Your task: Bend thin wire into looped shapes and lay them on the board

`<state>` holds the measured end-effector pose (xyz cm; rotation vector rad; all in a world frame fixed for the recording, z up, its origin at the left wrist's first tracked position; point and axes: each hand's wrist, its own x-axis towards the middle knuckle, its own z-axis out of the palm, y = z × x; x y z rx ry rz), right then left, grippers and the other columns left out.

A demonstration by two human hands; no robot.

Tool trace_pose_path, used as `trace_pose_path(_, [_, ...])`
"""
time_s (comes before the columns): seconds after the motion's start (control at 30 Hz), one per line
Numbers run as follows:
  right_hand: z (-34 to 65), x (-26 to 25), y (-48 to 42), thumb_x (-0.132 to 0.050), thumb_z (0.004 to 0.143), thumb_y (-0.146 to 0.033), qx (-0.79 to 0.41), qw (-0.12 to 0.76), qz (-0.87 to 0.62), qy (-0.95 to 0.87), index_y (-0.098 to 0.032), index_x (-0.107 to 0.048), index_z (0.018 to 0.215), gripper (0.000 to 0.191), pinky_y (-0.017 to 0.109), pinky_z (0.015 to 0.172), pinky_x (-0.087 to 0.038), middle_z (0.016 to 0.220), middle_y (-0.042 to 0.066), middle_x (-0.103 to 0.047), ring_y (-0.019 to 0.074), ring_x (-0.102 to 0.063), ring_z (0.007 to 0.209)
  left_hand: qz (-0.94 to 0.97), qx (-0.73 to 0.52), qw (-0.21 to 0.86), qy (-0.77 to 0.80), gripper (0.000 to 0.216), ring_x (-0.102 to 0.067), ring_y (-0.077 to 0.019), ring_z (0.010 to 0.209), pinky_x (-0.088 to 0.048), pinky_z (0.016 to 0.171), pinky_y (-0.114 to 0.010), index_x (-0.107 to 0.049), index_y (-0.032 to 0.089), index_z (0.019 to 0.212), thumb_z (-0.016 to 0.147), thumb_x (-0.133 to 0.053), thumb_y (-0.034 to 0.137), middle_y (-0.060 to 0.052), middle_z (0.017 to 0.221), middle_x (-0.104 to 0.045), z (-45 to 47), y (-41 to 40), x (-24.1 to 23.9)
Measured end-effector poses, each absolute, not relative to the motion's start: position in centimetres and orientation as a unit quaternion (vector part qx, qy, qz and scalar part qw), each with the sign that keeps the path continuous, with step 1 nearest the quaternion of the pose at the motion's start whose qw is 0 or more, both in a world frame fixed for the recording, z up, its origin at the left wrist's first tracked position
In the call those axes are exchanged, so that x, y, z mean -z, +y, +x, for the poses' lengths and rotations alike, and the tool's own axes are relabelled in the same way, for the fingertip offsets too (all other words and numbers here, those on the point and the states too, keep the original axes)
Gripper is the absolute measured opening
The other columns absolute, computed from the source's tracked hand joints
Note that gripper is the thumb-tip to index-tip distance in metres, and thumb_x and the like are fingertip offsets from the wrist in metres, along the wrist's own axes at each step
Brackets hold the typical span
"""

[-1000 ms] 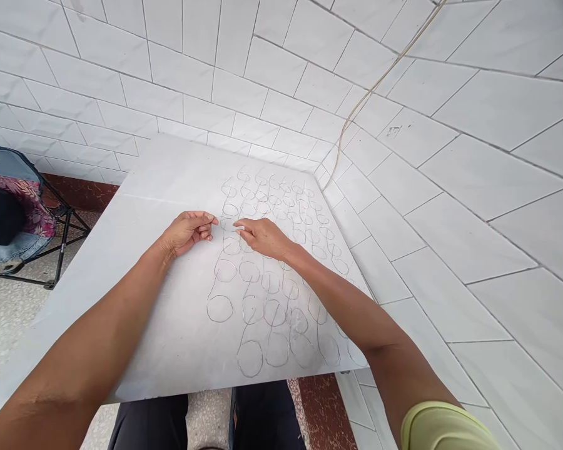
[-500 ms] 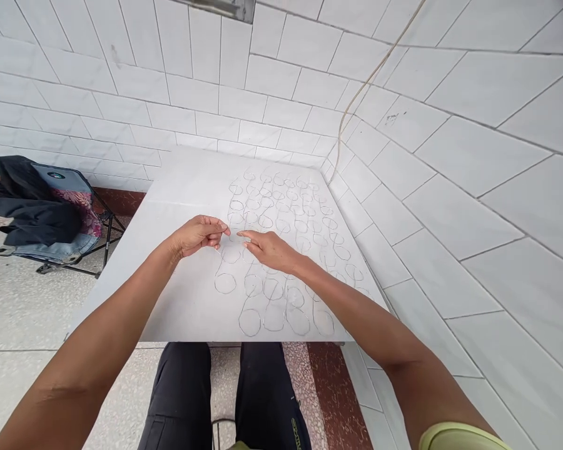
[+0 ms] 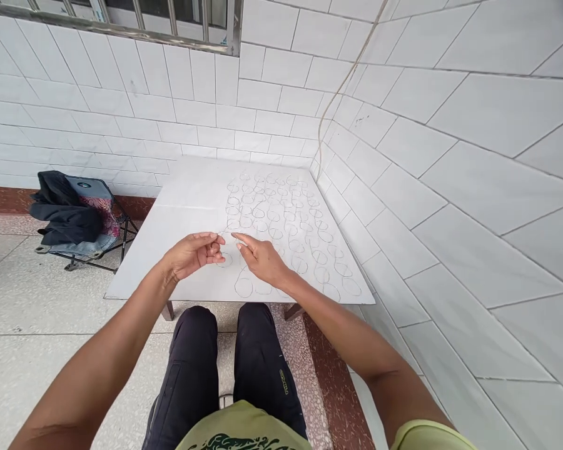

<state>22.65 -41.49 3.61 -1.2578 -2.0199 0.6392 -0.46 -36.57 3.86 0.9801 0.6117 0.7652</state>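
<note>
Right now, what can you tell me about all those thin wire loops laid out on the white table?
The wire loops are thin, grey, metal-looking rings, roughly round, lying flat in rows on the right half of the white table. Many seem joined by short strands of the same wire, though this is too fine to confirm. The rows run from the near edge toward the tiled wall. The left hand and right hand meet over the near loops, fingertips pinched; whether they grip wire cannot be told.
</note>
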Motion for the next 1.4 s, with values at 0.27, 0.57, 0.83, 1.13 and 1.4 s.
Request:
trace_pose_path(0.27, [21.9, -2.3, -45.1, -0.045, 0.106, -0.042, -0.290, 0.417, -0.469, -0.722, -0.018, -0.054, 0.152, 0.053, 0.027, 0.053, -0.032, 0.055, -0.007, -0.035, 0.0126, -0.031, 0.051, 0.347, -0.471, 0.784, 0.208, 0.020, -0.052, -0.0100, 0.060, -0.053, 0.066, -0.026, -0.075, 0.008, 0.100, 0.091, -0.073, 0.026, 0.004, 0.061, -0.045, 0.3, -42.3, -2.4])
trace_pose_path(0.57, [20.8, -2.8, -48.6, -0.046, 0.103, -0.049, -0.321, 0.395, -0.491, -0.707, -0.017, -0.061, 0.147, 0.057, 0.028, 0.049, -0.034, 0.054, -0.005, -0.038, 0.0139, -0.033, 0.049, 0.380, -0.348, 0.832, 0.204, 0.026, -0.030, -0.0083, 0.045, -0.031, 0.047, -0.022, -0.076, 0.006, 0.108, 0.093, -0.069, 0.026, 0.008, 0.050, -0.031, -2.6, -45.9, -3.1])
trace_pose_path(0.83, [18.6, -1.8, -50.4, -0.050, 0.101, -0.053, -0.362, 0.394, -0.500, -0.681, -0.018, -0.059, 0.149, 0.060, 0.031, 0.049, -0.038, 0.053, -0.006, -0.037, 0.0166, -0.038, 0.047, 0.408, -0.267, 0.849, 0.203, 0.031, -0.025, -0.0089, 0.041, -0.029, 0.043, -0.023, -0.074, 0.007, 0.117, 0.097, -0.064, 0.029, 0.009, 0.047, -0.030, -4.9, -46.9, -3.6])
trace_pose_path(1.13, [17.5, -1.3, -50.8, -0.051, 0.100, -0.053, -0.361, 0.384, -0.493, -0.692, -0.017, -0.060, 0.148, 0.062, 0.030, 0.049, -0.040, 0.052, -0.005, -0.040, 0.0171, -0.041, 0.047, 0.392, -0.271, 0.852, 0.218, 0.039, -0.017, -0.0094, 0.029, -0.026, 0.032, -0.020, -0.070, 0.010, 0.127, 0.103, -0.055, 0.037, 0.011, 0.038, -0.025, -6.3, -47.2, -2.8])
trace_pose_path(1.4, [16.1, -0.4, -49.6, -0.042, 0.105, -0.044, -0.327, 0.392, -0.455, -0.730, -0.014, -0.058, 0.149, 0.055, 0.028, 0.059, -0.044, 0.065, 0.001, -0.060, 0.0145, -0.045, 0.053, 0.390, -0.323, 0.821, 0.264, 0.038, -0.028, -0.0092, 0.031, -0.042, 0.036, -0.020, -0.068, 0.011, 0.131, 0.101, -0.058, 0.033, 0.011, 0.039, -0.035, -6.6, -47.4, -3.4])
